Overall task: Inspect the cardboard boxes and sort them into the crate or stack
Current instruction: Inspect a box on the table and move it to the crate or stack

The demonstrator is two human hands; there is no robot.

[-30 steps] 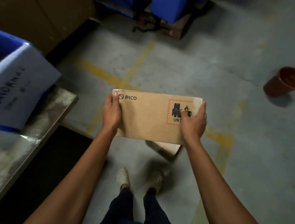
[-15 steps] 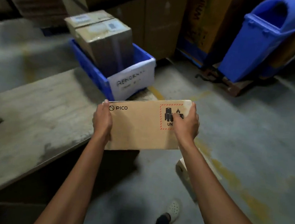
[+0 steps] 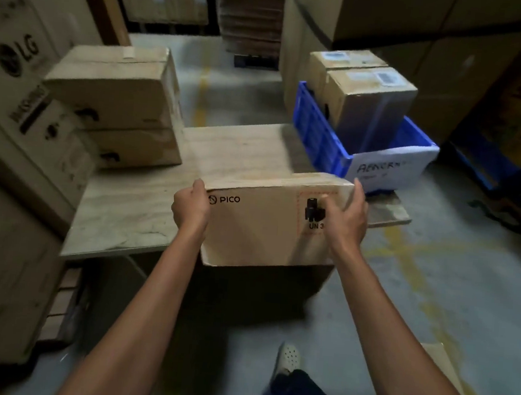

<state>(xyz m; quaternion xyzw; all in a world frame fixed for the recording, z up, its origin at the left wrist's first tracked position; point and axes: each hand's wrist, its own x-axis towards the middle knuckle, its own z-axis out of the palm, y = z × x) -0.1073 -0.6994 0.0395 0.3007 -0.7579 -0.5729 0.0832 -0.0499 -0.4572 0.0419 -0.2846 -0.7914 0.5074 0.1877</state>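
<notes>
So that I could inspect its printed face, my left hand (image 3: 190, 205) and right hand (image 3: 347, 219) gripped the box (image 3: 266, 229) by both ends, over the near edge of the bench (image 3: 132, 211).

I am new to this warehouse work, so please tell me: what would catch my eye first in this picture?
First, the PICO box in the centre, held at its two ends by the left hand and the right hand. Behind it to the right, a blue crate with a paper label holds two boxes. At the table's left stands a stack of two more.
</notes>
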